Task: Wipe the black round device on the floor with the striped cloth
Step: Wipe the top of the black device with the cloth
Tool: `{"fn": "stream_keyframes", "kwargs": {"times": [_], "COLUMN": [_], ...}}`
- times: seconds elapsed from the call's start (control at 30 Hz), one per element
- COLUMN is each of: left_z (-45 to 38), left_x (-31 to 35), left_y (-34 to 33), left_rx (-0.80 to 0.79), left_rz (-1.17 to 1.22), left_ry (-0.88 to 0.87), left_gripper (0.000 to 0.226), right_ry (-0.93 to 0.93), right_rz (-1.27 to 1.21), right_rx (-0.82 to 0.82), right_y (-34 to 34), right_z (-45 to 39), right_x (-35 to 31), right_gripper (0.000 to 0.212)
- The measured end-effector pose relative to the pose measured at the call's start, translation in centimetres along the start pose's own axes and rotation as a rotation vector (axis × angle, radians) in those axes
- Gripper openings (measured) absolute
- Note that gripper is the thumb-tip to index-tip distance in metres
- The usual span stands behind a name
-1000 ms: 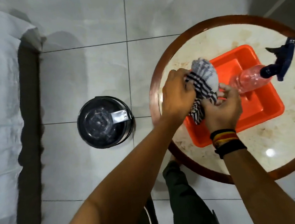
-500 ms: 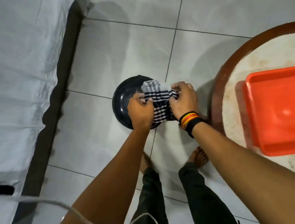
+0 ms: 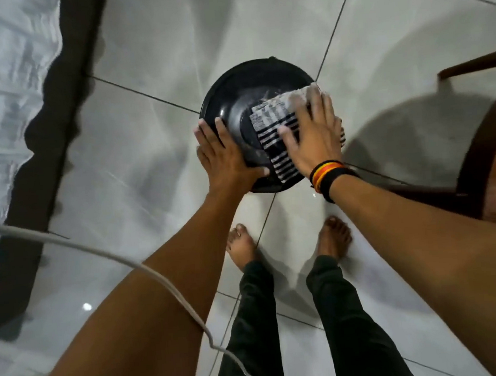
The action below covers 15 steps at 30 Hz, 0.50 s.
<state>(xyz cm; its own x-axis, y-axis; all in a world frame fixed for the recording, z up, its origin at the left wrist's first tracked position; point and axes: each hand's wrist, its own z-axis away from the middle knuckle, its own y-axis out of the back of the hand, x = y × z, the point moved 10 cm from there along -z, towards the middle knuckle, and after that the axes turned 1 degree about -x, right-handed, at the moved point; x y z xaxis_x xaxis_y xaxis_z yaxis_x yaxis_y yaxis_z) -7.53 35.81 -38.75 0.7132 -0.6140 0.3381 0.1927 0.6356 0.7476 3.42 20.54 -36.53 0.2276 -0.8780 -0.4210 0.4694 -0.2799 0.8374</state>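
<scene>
The black round device [image 3: 233, 99] lies on the grey tiled floor in front of my feet. The black-and-white striped cloth [image 3: 274, 125] is spread flat over its right half. My right hand [image 3: 311, 134], with coloured bands at the wrist, presses flat on the cloth with fingers spread. My left hand [image 3: 223, 157] grips the device's near left rim, thumb curled over the edge beside the cloth.
A bed with a white sheet [image 3: 2, 98] and a dark base runs along the left. The round table's brown wooden rim [image 3: 477, 149] curves in at the right. A white cable [image 3: 158, 273] hangs across my left forearm. My bare feet [image 3: 242, 245] stand just below the device.
The cloth went from bunched between both hands above the device to spread flat on it. My left hand let go and took the rim; my right hand flattened onto the cloth.
</scene>
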Motion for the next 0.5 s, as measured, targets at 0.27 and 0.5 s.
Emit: {"fn": "stream_keyframes", "kwargs": {"times": [0.27, 0.5], "left_z": [-2.6, -3.2], "left_x": [-0.4, -1.3], "left_y": [-1.7, -2.6], "left_rx": [-0.063, -0.183], "left_rz": [0.009, -0.028], "left_ry": [-0.082, -0.027], "left_gripper": [0.176, 0.171], "right_ry": [-0.028, 0.305], "right_rz": [0.276, 0.444], "right_rx": [0.007, -0.041], "right_y": [-4.8, -6.9], "right_z": [-1.8, -5.7], "right_x": [-0.7, -8.1], "right_gripper": [0.077, 0.069]}}
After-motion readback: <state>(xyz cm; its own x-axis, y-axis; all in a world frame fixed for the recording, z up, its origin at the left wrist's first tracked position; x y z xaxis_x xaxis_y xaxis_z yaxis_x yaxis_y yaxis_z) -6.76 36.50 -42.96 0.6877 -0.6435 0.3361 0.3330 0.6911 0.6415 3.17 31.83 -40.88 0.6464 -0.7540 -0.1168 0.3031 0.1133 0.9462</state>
